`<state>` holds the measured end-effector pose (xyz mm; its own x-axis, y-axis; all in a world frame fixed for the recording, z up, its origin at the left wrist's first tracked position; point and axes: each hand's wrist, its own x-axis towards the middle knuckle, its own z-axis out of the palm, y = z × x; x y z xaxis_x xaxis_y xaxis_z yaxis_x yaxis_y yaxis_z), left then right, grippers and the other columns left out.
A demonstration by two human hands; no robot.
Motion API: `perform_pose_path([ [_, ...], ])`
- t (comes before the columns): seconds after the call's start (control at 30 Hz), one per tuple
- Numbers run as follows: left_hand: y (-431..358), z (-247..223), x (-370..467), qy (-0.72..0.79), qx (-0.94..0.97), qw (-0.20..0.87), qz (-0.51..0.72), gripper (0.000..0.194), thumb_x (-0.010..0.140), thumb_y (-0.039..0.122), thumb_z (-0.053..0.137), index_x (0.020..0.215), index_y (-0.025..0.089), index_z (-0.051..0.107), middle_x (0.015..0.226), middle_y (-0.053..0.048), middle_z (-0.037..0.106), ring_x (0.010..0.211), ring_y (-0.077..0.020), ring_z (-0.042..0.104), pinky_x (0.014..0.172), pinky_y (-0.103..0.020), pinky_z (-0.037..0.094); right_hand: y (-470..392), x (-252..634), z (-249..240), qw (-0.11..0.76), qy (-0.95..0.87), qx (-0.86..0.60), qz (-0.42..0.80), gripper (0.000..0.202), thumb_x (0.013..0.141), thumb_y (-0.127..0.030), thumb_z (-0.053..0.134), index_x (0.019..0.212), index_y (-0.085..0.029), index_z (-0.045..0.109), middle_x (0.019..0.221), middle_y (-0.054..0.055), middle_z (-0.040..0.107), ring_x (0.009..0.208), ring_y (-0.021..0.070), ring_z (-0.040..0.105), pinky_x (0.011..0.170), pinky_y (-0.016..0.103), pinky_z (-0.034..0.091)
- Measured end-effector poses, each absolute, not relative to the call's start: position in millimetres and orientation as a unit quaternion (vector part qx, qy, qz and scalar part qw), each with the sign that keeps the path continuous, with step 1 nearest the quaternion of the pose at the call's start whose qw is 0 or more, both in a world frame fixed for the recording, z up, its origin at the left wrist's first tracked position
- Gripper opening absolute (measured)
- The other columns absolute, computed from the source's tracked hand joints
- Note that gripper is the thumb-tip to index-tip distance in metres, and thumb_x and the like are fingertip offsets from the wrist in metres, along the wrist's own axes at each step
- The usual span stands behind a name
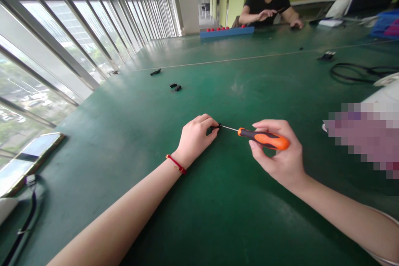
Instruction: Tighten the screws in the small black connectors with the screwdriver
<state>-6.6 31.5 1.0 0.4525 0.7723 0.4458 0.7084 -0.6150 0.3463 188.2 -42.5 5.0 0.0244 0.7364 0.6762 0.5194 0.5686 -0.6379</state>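
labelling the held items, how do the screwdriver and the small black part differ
The screwdriver is orange and black with a metal shaft; the small black part looks black throughout. The screwdriver is far longer than the part. The right hand holds the screwdriver, the left hand the part. Both show black.

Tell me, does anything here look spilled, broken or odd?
Nothing looks plainly spilled or broken, though a pale patch on the green tabletop beyond the screwdriver breaks the even colour, perhaps scuffing or glare.
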Motion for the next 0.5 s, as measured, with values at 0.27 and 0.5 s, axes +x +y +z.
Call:
perform_pose_path([
  [0.27, 31.9, 0.7, -6.5, 0.437, 0.85, 0.055, 0.29, 0.01, 0.082, 0.02, 0.054, 0.083, 0.019, 0.064, 0.09, -0.001, 0.066, 0.083, -0.0144, 0.062, 0.074, -0.024, 0.049, -41.1, 189.3, 3.2, 0.526, -0.704, -0.466, 0.102, 0.024, 0.073, -0.018, 0.063, 0.095, -0.023, 0.056, 0.078, 0.001, 0.06, 0.076, 0.0178, 0.059, 0.07, 0.032, 0.05],
  [0.5, 31.2, 1.7, -6.0, 0.448, 0.842, 0.065, 0.293, 0.01, 0.082, 0.02, 0.055, 0.083, 0.02, 0.065, 0.091, 0.0, 0.067, 0.084, -0.0147, 0.062, 0.074, -0.025, 0.049, -41.1, 191.6, 4.2, 0.496, -0.734, -0.448, 0.118, 0.011, 0.078, -0.019, 0.058, 0.088, -0.023, 0.058, 0.075, 0.001, 0.063, 0.072, 0.0168, 0.06, 0.068, 0.031, 0.05],
])
